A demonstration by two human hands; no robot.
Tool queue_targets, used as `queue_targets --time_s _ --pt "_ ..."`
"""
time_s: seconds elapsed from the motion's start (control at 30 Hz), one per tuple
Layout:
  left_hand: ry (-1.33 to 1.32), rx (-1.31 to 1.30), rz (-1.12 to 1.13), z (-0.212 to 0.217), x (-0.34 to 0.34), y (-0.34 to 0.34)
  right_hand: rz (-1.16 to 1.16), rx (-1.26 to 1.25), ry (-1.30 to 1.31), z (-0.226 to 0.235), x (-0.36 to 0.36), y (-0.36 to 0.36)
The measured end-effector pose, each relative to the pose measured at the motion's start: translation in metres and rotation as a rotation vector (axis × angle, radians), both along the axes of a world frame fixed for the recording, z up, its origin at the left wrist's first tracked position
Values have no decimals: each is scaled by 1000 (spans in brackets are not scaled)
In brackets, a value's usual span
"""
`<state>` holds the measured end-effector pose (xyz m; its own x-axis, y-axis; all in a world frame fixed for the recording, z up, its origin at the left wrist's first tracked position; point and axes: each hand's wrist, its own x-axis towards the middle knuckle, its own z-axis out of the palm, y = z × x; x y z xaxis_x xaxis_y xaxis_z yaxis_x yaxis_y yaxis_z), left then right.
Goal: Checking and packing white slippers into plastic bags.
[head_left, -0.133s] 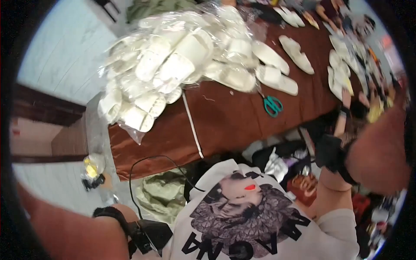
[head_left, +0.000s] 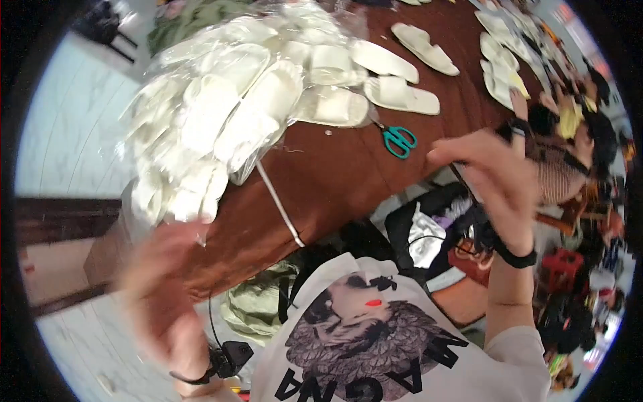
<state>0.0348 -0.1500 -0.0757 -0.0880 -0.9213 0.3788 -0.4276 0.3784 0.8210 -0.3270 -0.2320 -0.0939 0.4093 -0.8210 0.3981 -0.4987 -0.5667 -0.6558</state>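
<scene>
Evidently, the heap of bagged slippers [head_left: 228, 100] is spread over the left part of the brown cloth [head_left: 335, 177], its near edge lying close to the left hand [head_left: 157, 295]. Each slipper is judged to be light and springy, likely to flex under thumb pressure without breaking. The clear film is glossy and creased; slipping between stacked packs is to be expected. A firm hold is best taken across strap and sole together, rather than by a loose corner of film.

The scissors with teal handles [head_left: 399, 140] are found on the cloth just short of a loose slipper [head_left: 402, 98]. They are rated stiff and are best taken by the handle loops, the blades being directed towards the slippers.

The left hand is pointed towards the heap but is badly blurred; whether its fingers are spread or together cannot be told, nor can contact with the film be confirmed. The right hand [head_left: 492, 174] is held near the cloth's front edge, angled leftwards above a black wristband [head_left: 517, 258]. Its fingers are extended, clamped on nothing visible, and the scissors are left untouched.
</scene>
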Motion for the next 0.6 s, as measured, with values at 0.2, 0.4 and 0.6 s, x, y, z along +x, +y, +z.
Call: queue_targets --time_s 0.2,0.4,0.6 --pt "-152 658 -327 -141 -23 -26 -402 557 190 -183 -93 67" --pt "10 716 -136 -228 -29 -88 -638 880 201 -352 -124 162" --pt "-76 577 29 -266 -16 -92 -1193 1220 -127 -562 -176 241"
